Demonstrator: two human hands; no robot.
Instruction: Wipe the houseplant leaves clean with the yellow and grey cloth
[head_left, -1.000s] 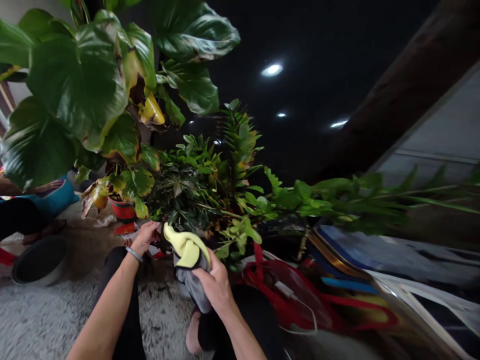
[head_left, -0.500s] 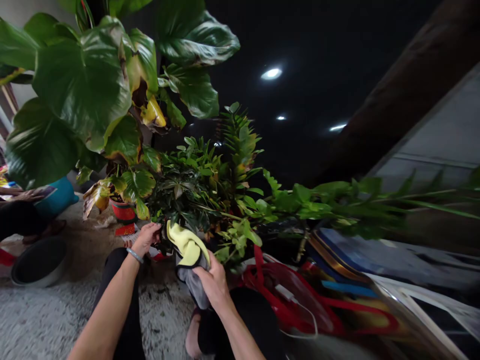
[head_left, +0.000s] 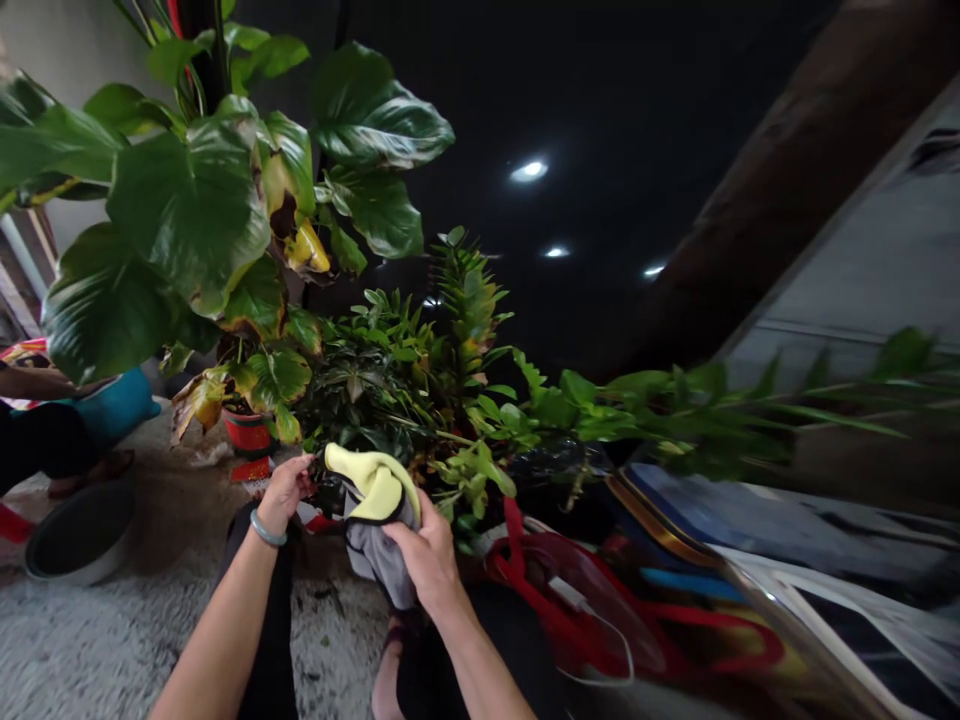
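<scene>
My right hand is closed around a cleaning cloth, yellow on one face and grey on the other, with a dark edge. The cloth is bunched, and its grey part hangs down below my fingers. Left of it, my left hand, with a bracelet on the wrist, has its fingers pinched together beside dark green leaves. Whatever is between those fingertips is too small to make out. Both hands are low in front of the potted plants, above my knees.
A large-leaved plant with browned leaves stands left, near a red pot. A grey basin sits on the floor by another person with a blue container. Right are a red bag, a white cable and stacked framed panels.
The view has shifted a little, so the big leaves appear lower and further right. My right hand and the cloth stay close to the plants; my left fingers remain pinched.
</scene>
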